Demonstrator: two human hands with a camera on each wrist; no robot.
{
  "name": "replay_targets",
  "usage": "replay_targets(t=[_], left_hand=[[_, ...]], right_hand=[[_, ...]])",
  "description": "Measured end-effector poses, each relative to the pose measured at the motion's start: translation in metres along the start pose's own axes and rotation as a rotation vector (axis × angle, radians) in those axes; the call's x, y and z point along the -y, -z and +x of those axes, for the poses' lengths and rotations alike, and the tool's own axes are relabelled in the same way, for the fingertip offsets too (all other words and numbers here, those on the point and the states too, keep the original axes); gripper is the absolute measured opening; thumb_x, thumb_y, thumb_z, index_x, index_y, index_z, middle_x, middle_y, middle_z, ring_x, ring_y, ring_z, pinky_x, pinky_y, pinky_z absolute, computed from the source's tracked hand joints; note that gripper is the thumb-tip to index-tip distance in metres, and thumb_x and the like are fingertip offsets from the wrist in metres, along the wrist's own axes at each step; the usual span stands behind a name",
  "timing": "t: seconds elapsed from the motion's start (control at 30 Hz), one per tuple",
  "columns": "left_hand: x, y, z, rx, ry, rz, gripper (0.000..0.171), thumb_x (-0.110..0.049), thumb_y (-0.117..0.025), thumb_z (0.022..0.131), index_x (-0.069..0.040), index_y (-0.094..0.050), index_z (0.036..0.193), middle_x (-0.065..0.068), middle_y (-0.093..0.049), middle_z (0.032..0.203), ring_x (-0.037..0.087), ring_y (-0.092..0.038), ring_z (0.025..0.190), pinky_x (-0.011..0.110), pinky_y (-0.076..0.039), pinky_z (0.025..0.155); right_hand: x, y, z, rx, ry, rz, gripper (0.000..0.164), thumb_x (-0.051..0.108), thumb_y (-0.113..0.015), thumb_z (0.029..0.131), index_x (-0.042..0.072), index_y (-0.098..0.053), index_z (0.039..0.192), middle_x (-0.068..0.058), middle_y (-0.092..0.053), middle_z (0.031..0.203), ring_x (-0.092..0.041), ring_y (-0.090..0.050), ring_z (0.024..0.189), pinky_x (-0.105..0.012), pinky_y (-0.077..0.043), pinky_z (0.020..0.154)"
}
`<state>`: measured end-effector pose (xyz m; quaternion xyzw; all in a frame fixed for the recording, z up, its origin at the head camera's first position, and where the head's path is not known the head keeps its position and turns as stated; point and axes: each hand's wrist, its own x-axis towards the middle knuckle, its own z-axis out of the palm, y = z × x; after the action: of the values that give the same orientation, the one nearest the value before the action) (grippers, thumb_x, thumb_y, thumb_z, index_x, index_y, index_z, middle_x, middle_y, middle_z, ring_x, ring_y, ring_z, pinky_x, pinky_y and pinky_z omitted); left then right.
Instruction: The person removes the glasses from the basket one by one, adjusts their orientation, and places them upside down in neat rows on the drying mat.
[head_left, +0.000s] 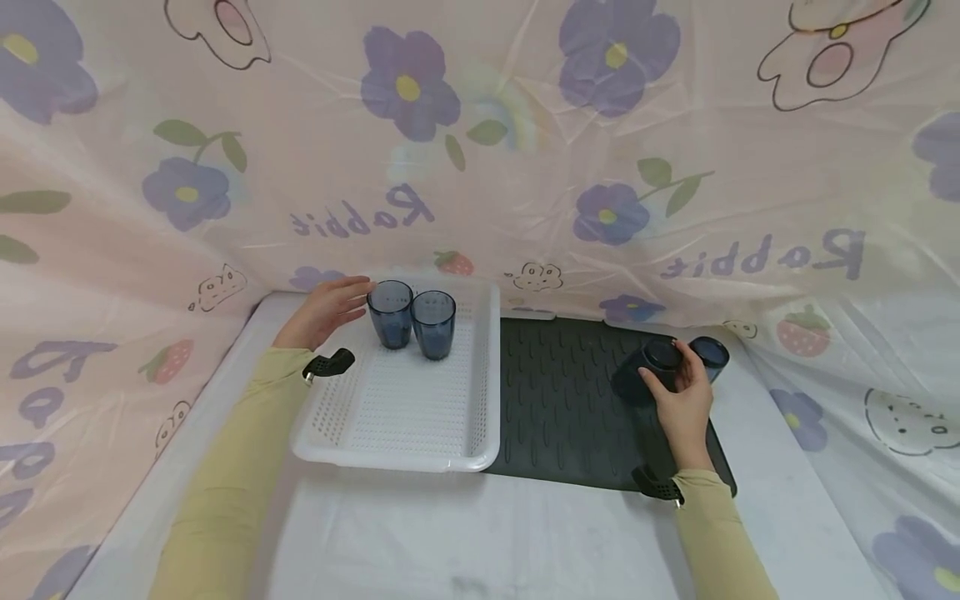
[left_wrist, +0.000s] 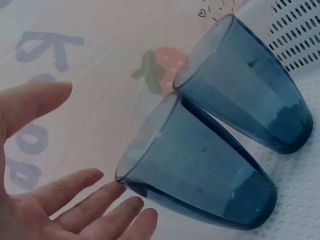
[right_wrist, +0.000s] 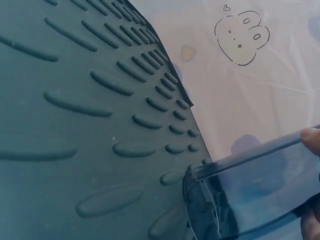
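Two blue see-through drinking glasses (head_left: pixel 433 325) stand side by side, mouths up, in a white perforated basket (head_left: pixel 491 392). My left hand (head_left: pixel 327 310) is at the left one, its fingers spread and loosely bent. In the left wrist view, the fingertips (left_wrist: pixel 119 189) come right to the rim of the nearer glass (left_wrist: pixel 210 175), and the thumb stays apart from it. On the right, my right hand (head_left: pixel 684 408) grips another blue glass (head_left: pixel 632 382) between thumb and fingers, over a dark ridged mat (head_left: pixel 562 400). One end of this glass (right_wrist: pixel 260 185) overlaps the mat's edge in the right wrist view.
Another blue glass (head_left: pixel 710 354) stands just behind my right hand, at the mat's back right corner. Basket and mat lie next to each other on a white tabletop (head_left: pixel 375 533). A printed curtain (head_left: pixel 510 167) with flowers and rabbits rises behind and at both sides.
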<state>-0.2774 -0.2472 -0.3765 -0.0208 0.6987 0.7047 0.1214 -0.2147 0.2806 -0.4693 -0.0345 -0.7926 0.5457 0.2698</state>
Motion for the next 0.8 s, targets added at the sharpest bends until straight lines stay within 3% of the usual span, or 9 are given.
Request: replay_targets(t=[0.27, 0.43, 0.57, 0.8], left_hand=[[0.005, -0.002, 0.012, 0.061, -0.063, 0.154, 0.071, -0.020, -0.063, 0.095, -0.001, -0.023, 0.150, 0.015, -0.020, 0.155, 0.028, -0.023, 0.141, 0.043, -0.024, 0.115], [0.009, -0.002, 0.019, 0.058, -0.055, 0.258, 0.081, -0.022, -0.072, 0.088, -0.007, -0.024, 0.151, 0.010, -0.025, 0.155, 0.027, -0.019, 0.142, 0.045, -0.024, 0.114], [0.011, -0.002, 0.024, 0.068, -0.055, 0.281, 0.084, -0.020, -0.076, 0.084, -0.009, -0.026, 0.151, 0.007, -0.025, 0.155, 0.026, -0.016, 0.143, 0.046, -0.026, 0.113], [0.012, -0.002, 0.026, 0.101, -0.059, 0.331, 0.089, -0.013, -0.077, 0.083, -0.007, -0.022, 0.152, 0.013, -0.018, 0.156, 0.034, -0.015, 0.142, 0.052, -0.027, 0.111]], right_hand=[[0.011, 0.001, -0.004, 0.019, 0.030, -0.029, 0.068, -0.005, -0.074, 0.080, 0.002, -0.043, 0.141, -0.020, -0.048, 0.136, -0.033, -0.046, 0.126, -0.043, -0.038, 0.105], [0.001, 0.002, 0.000, 0.019, 0.043, -0.076, 0.069, 0.000, -0.075, 0.081, 0.008, -0.043, 0.142, -0.015, -0.049, 0.138, -0.029, -0.046, 0.127, -0.039, -0.039, 0.105], [-0.001, 0.002, 0.000, 0.006, 0.051, -0.091, 0.070, 0.003, -0.076, 0.082, 0.011, -0.043, 0.143, -0.013, -0.050, 0.137, -0.027, -0.047, 0.126, -0.037, -0.040, 0.105], [-0.003, 0.001, 0.002, 0.011, 0.069, -0.084, 0.069, 0.001, -0.076, 0.081, 0.007, -0.043, 0.142, -0.017, -0.051, 0.135, -0.028, -0.049, 0.124, -0.035, -0.041, 0.104]])
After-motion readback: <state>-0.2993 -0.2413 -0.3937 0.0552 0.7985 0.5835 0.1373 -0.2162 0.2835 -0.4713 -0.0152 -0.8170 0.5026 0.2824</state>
